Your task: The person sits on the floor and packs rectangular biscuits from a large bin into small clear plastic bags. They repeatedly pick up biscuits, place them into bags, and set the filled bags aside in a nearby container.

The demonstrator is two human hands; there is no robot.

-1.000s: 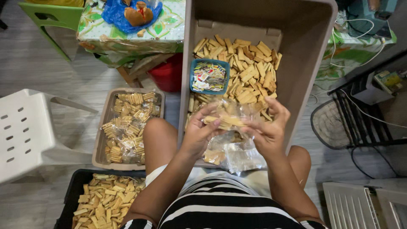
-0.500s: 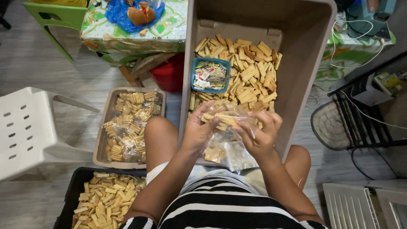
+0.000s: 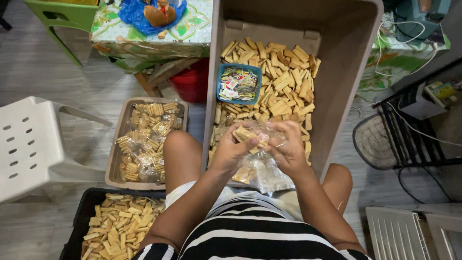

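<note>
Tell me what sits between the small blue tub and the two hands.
In the head view, loose tan biscuits in the big grey bin fill the stretch from the blue tub to the left hand and right hand.

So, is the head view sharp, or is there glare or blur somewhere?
Head view: even indoor light, soft shadows; the tan rectangular biscuits look sharp, the clear plastic bag shows slight glare, both hands' fingers are a little blurred, and the edges bend from wide-angle distortion.
</note>
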